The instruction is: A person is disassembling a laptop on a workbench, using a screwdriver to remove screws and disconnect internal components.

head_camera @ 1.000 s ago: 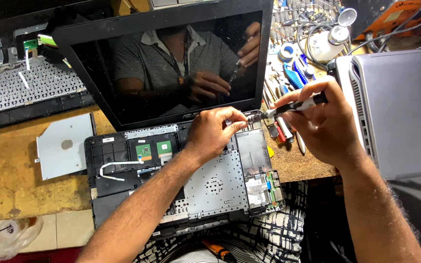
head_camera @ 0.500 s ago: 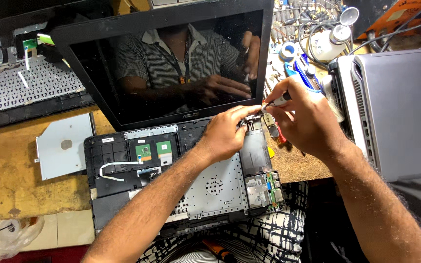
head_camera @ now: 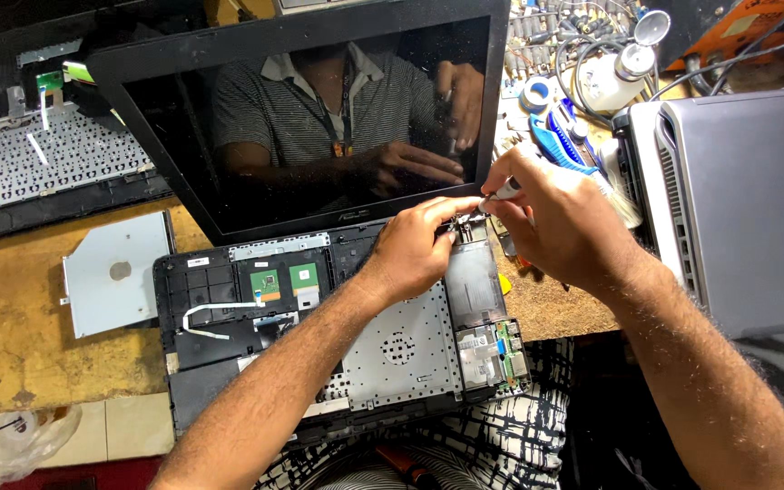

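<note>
Two hands meet at the right hinge (head_camera: 466, 225) of an opened laptop base (head_camera: 338, 336), which lies at the front edge of the desk (head_camera: 11, 327) and juts over the person's lap; the left hand (head_camera: 415, 254) rests on the base with its fingertips pinched together at the hinge; the right hand (head_camera: 560, 222) is closed around a screwdriver (head_camera: 504, 191), whose tip points down at the same spot; inside the base show two small green boards (head_camera: 285, 281), a white ribbon cable (head_camera: 215, 313) and a perforated metal plate (head_camera: 401, 349); the dark laptop screen (head_camera: 310, 118) stands tilted back just behind; a removed keyboard (head_camera: 47, 168) and a flat silver optical drive (head_camera: 115, 281) lie to the left; a closed grey laptop (head_camera: 755, 200) sits to the right, with blue-handled pliers (head_camera: 560, 141) and a white bottle (head_camera: 614, 77) beyond the hands.
</note>
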